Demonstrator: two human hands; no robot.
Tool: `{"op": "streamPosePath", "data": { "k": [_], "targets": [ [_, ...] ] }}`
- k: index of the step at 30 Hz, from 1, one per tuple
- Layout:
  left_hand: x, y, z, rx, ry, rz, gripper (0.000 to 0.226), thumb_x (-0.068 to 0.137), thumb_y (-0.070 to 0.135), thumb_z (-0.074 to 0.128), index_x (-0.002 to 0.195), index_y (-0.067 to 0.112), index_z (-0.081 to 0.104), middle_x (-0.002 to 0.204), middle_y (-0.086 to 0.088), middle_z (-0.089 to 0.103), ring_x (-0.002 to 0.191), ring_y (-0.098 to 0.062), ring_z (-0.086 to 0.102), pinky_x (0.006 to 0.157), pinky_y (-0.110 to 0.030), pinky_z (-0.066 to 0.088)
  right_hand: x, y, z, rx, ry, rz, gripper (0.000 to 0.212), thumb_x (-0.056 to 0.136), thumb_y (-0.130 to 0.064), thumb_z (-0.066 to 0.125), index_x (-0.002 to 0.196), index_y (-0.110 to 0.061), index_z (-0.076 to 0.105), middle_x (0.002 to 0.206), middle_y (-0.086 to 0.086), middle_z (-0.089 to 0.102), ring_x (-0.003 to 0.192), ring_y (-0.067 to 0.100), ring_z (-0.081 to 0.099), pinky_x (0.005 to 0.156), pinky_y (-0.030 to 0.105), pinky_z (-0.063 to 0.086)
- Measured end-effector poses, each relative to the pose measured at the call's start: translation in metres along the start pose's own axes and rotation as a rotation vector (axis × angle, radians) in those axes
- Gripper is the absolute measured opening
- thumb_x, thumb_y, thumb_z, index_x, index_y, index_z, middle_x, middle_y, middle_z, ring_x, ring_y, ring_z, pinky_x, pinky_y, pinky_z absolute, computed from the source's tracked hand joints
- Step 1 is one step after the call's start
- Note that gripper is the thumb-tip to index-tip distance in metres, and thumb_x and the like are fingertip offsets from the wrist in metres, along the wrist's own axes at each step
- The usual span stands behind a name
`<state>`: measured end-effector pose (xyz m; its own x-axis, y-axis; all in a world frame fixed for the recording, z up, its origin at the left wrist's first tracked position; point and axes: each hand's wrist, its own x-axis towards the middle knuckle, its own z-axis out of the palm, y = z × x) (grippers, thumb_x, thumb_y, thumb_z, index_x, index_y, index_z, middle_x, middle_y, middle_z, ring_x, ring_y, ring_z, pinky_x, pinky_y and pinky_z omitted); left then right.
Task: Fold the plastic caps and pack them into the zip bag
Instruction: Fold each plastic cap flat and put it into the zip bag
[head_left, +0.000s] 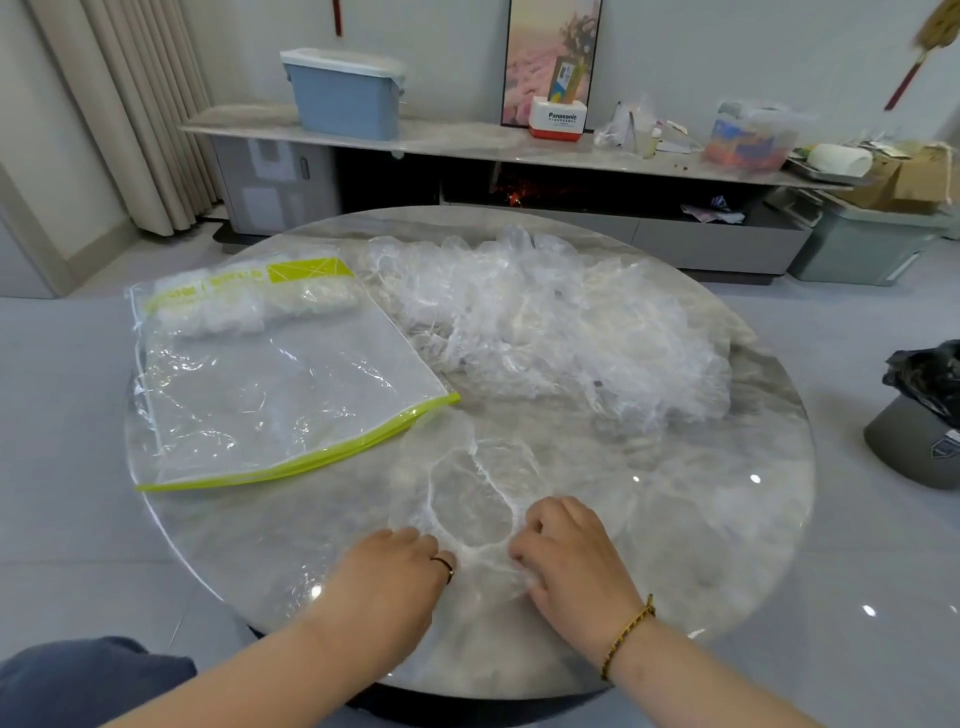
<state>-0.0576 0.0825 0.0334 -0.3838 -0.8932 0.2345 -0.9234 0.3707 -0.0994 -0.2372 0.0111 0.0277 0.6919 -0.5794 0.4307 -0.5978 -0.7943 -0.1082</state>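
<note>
Both forearms reach forward, palms down; the left hand and right hand sit close together; fingers curled, pinching the plastic cap.

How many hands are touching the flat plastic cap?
2. The left hand holds the plastic cap at its near edge, left side; the right hand holds the same edge, right side. No others seem hidden.
</note>
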Motion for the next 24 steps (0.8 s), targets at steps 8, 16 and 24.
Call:
{"op": "streamPosePath", "data": {
  "k": [8, 16, 24],
  "targets": [
    [0.006, -0.034, -0.001, -0.192, 0.015, 0.023, 0.056, 0.049, 0.049, 0.044, 0.102, 0.032, 0.053, 0.097, 0.013, 0.069, 0.099, -0.004, 0.059, 0.097, -0.027, 0.029, 0.001, 0.012, -0.022, 0.498, -0.336, 0.305, 0.057, 0.055, -0.048, 0.023, 0.084, -0.017, 0.061, 0.077, -0.016, 0.054, 0.076, 0.001, 0.049, 0.071, 0.005, 0.036],
    [0.018, -0.048, 0.000, -0.674, -0.094, -0.433, 0.042, 0.079, 0.045, 0.032, 0.078, 0.018, 0.064, 0.077, 0.013, 0.067, 0.089, 0.000, 0.051, 0.096, -0.010, 0.027, 0.009, 0.013, -0.013, 0.653, -0.197, 0.604, 0.034, 0.086, -0.019, 0.052, 0.053, -0.014, 0.045, 0.057, 0.009, 0.054, 0.069, 0.031, 0.056, 0.055, 0.029, 0.037],
    [0.025, -0.043, 0.000, -0.831, -0.008, -0.859, 0.023, 0.093, 0.021, 0.052, 0.072, 0.029, 0.049, 0.049, 0.006, 0.048, 0.047, -0.010, 0.045, 0.058, -0.026, 0.039, 0.029, 0.008, -0.010, 0.598, -0.142, 0.844, 0.038, 0.090, -0.021, 0.051, 0.057, -0.015, 0.035, 0.055, -0.003, 0.048, 0.051, 0.010, 0.046, 0.054, 0.028, 0.043]
  ]
}}
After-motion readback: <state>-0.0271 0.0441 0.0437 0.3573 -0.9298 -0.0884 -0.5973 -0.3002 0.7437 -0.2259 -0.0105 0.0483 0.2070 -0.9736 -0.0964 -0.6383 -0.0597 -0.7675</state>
